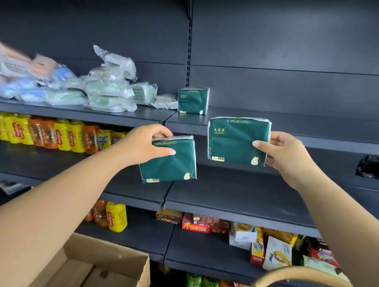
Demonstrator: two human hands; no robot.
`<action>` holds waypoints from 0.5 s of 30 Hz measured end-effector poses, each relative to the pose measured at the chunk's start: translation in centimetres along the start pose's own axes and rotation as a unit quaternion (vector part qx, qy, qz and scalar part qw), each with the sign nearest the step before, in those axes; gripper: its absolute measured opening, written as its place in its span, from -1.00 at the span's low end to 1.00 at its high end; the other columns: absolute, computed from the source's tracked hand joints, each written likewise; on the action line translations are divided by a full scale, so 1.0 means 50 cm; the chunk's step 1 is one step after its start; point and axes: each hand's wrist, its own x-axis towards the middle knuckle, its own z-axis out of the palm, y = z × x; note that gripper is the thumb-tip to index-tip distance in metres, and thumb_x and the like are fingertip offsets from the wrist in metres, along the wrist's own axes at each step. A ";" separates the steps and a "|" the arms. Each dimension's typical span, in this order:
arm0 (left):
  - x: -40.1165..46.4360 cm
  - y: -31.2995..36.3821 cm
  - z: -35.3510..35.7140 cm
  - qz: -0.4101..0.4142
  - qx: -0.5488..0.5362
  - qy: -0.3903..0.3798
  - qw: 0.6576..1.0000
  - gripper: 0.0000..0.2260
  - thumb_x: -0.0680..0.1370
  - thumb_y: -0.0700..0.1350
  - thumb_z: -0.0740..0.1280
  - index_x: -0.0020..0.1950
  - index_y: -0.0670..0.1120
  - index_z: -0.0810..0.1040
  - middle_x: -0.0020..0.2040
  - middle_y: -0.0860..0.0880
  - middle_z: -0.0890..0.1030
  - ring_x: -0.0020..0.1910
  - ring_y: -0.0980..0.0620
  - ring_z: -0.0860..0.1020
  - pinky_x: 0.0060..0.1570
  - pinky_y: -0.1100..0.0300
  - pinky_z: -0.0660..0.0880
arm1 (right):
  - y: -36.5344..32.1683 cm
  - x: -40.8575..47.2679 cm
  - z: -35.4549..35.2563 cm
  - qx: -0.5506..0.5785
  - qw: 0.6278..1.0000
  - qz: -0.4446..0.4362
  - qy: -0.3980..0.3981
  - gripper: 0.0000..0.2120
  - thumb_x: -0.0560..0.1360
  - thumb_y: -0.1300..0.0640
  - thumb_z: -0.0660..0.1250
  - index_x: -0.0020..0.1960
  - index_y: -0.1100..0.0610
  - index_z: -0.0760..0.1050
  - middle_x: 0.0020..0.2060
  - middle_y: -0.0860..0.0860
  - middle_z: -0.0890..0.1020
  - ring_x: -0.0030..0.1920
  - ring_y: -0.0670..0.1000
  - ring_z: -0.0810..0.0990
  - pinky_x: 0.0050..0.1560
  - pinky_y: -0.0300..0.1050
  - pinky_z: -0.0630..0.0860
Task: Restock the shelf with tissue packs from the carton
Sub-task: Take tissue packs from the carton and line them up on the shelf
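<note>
My left hand (149, 144) grips a dark green tissue pack (171, 164) by its top left corner, held in the air in front of the middle shelf. My right hand (287, 156) pinches a second green tissue pack (235, 141) by its right edge, raised to the height of the upper shelf's front edge (295, 138). A third green tissue pack (193, 100) stands upright on that upper shelf, further back. The open cardboard carton (101, 268) sits at the bottom left, below my left arm; its inside shows no packs from here.
Plastic-wrapped goods (107, 87) pile on the upper shelf's left half. Yellow and orange snack bags (51, 132) line the middle shelf at left. Boxed snacks (260, 243) fill the lower shelf. A curved tan handle (304, 277) shows at bottom right. A black bag (372, 169) lies at right.
</note>
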 end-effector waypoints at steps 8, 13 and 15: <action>0.152 0.008 -0.030 -0.013 -0.003 0.092 0.996 -0.71 0.43 -0.04 0.44 0.11 0.01 0.49 0.01 0.09 0.51 -0.03 0.12 0.46 -0.23 0.38 0.36 | -0.007 0.169 -0.005 0.029 0.999 -0.040 -0.005 -0.82 0.47 0.26 0.38 0.06 0.17 0.51 -0.04 0.06 0.66 -0.11 0.01 0.65 -0.11 -0.08 0.57; 0.214 0.008 -0.029 -0.007 -0.029 0.126 0.992 -0.80 0.45 -0.07 0.43 0.02 0.02 0.49 -0.05 0.15 0.49 0.00 0.17 0.45 -0.12 0.32 0.35 | 0.007 0.224 0.004 0.050 0.998 -0.042 0.001 -0.80 0.47 0.29 0.37 0.10 0.25 0.51 -0.01 0.12 0.66 0.00 0.11 0.65 0.13 0.12 0.54; 0.242 0.010 -0.028 0.000 -0.030 0.124 0.992 -0.82 0.45 -0.09 0.43 0.01 0.01 0.50 -0.04 0.14 0.49 0.01 0.16 0.45 -0.07 0.30 0.34 | 0.011 0.245 0.005 0.041 0.998 -0.042 -0.001 -0.86 0.47 0.29 0.37 0.03 0.21 0.54 -0.05 0.10 0.67 -0.02 0.10 0.65 0.13 0.14 0.54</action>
